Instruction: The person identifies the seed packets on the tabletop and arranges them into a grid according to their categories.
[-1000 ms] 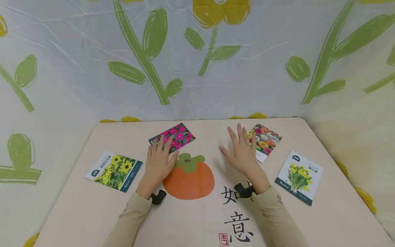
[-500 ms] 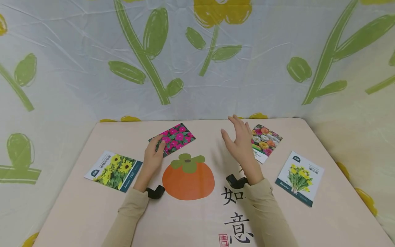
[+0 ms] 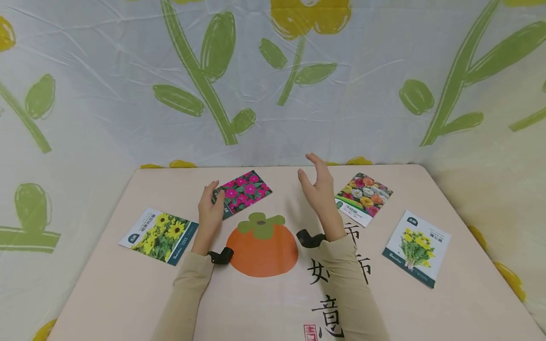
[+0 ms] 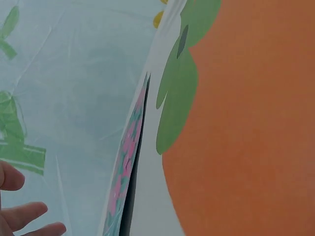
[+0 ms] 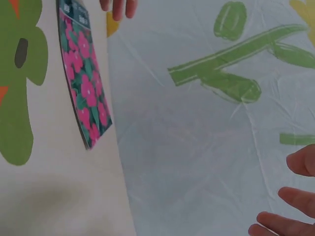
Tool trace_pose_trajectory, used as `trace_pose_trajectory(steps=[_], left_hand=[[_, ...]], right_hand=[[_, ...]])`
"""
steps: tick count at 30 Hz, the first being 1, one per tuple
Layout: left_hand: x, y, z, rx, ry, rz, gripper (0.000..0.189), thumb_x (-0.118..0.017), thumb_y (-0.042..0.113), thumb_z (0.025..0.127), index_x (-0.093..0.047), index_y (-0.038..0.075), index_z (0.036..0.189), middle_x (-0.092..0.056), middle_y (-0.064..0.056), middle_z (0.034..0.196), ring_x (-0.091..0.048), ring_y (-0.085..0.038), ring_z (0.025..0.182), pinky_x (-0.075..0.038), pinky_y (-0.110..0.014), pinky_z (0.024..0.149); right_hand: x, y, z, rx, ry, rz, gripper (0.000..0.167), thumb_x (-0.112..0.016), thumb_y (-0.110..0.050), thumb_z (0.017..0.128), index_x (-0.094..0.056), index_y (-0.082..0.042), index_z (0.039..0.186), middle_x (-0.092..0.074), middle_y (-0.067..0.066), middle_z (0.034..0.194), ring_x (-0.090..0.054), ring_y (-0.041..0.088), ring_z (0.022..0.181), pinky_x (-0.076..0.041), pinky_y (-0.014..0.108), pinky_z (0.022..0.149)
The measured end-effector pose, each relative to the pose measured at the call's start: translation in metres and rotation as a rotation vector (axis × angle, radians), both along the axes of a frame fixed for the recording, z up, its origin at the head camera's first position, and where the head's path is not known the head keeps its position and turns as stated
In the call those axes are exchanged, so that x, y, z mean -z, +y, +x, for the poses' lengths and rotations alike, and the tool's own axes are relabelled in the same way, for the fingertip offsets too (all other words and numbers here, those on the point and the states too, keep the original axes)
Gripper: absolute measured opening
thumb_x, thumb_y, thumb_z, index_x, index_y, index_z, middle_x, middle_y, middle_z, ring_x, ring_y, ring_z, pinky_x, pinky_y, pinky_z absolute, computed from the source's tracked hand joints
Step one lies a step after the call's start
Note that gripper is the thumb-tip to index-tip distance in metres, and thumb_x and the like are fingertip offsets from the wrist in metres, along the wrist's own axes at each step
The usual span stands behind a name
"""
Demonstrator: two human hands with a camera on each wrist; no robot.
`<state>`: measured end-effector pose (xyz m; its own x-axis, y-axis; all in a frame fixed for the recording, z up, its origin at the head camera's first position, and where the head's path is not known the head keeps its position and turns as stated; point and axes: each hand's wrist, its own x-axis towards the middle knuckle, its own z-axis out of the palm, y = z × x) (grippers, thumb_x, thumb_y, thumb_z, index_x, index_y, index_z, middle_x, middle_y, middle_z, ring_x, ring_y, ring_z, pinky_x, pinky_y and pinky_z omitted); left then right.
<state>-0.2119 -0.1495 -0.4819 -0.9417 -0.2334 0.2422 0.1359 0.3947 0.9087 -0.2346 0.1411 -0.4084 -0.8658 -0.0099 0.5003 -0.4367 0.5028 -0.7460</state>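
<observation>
My left hand [image 3: 210, 215] hovers at the left end of a seed packet with pink flowers [image 3: 248, 191], overlapping its corner in the head view. Its fingers are loosely bent with the thumb apart, and nothing lies between them. In the left wrist view those fingers [image 4: 27, 214] show at the lower left, apart from the pink packet [image 4: 129, 162]. Raised over the table, my right hand [image 3: 321, 196] has its thumb and fingers spread and holds nothing. Just right of it lies a packet with multicoloured blooms [image 3: 366, 196]. The right wrist view shows the pink packet [image 5: 86, 88] flat on the tabletop.
A packet with yellow daisy-like flowers [image 3: 162, 234] lies at the left, and a white packet with a yellow bunch [image 3: 415, 248] at the right. The pale table [image 3: 251, 308] bears a printed orange persimmon [image 3: 262, 251] and black characters. A flower-printed curtain [image 3: 341, 123] hangs behind.
My left hand has turned from flat and spread to sideways, its fingers bending. The right hand has lifted, turned sideways and moved left, uncovering the multicoloured packet. The packets stay in place.
</observation>
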Motion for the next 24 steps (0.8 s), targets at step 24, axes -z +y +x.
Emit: trace_pose_trajectory(steps=[24], left_hand=[[0.029,0.008,-0.014,-0.093,0.028,-0.005,0.041,-0.050,0.012,0.100,-0.053,-0.001,0.138,-0.040,-0.018,0.153,-0.016,-0.032,0.150,-0.015,-0.051,0.120]], right_hand=[[0.074,-0.055,-0.011,-0.219,-0.440,-0.271,0.050,-0.052,-0.022,0.104,-0.041,-0.015,0.152,-0.034,0.012,0.157,-0.030,0.028,0.146,-0.028,0.053,0.115]])
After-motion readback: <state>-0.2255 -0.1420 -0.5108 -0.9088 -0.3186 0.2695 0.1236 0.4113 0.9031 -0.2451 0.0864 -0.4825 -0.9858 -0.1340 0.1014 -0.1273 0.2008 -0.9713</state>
